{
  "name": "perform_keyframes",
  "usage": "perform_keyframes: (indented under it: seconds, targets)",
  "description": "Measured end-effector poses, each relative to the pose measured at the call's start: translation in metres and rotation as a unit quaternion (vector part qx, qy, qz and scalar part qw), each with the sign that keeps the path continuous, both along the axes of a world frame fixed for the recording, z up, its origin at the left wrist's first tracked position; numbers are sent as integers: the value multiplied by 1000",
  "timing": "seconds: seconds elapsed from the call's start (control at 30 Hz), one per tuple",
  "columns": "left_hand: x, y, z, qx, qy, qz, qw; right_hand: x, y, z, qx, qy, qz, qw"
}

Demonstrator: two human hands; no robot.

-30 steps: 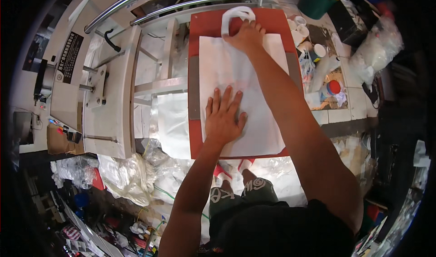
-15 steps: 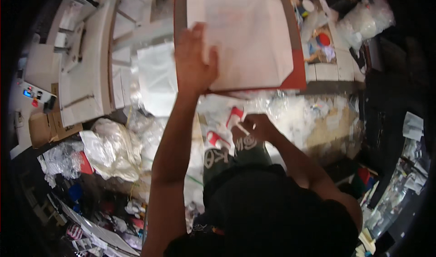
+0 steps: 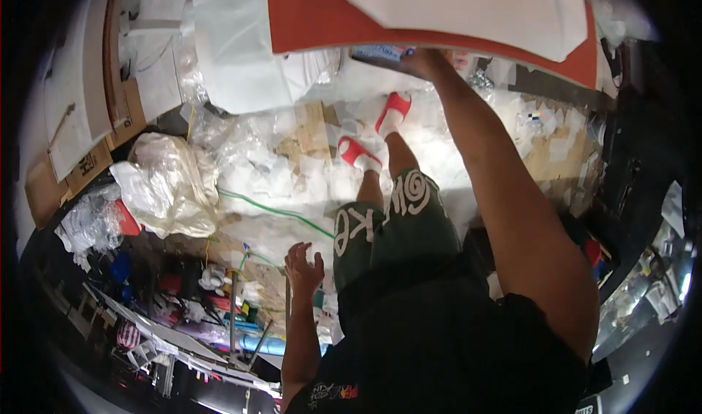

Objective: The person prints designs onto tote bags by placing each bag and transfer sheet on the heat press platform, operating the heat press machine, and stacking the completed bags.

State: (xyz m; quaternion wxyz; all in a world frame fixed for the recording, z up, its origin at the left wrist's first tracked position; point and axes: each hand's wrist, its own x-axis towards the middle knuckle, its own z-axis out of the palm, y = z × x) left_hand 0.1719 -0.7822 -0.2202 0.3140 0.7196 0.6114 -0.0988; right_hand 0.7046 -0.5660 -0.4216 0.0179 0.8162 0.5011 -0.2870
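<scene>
Seen from above, a red board [image 3: 314,23] juts in at the far side, its near edge bowed by the lens. A white sheet [image 3: 482,12] lies on it; one near corner, on the right, reaches close to the board's near rim, leaving a narrow red margin there and a broader one on the left.

The right hand [image 3: 426,63] is at that near edge, just beside a blue-and-white printed item [image 3: 376,51]; its fingers are partly hidden, so I cannot tell how far open they are or whether they grip it.

The left hand [image 3: 303,271] is raised near the body, fingers loosely curled and parted, holding nothing. A wide gap separates it from the board. In between are red slippers [image 3: 395,111], a green cord [image 3: 281,211] and, farther left, bundled clear plastic [image 3: 172,187].
</scene>
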Motion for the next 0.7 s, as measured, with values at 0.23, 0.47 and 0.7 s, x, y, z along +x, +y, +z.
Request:
perform_keyframes:
  seconds: [0.23,0.47,0.7]
  targets:
    - [52,25,-12,-52,-48,13,997,60,-27,-16,176,-140,-1,974]
    - [158,115,-9,14,-187,-10,982,32,-35,35,119,-154,88,977]
    - [208,127,-7,-36,-164,-43,985,78,-28,14,103,-80,40,991]
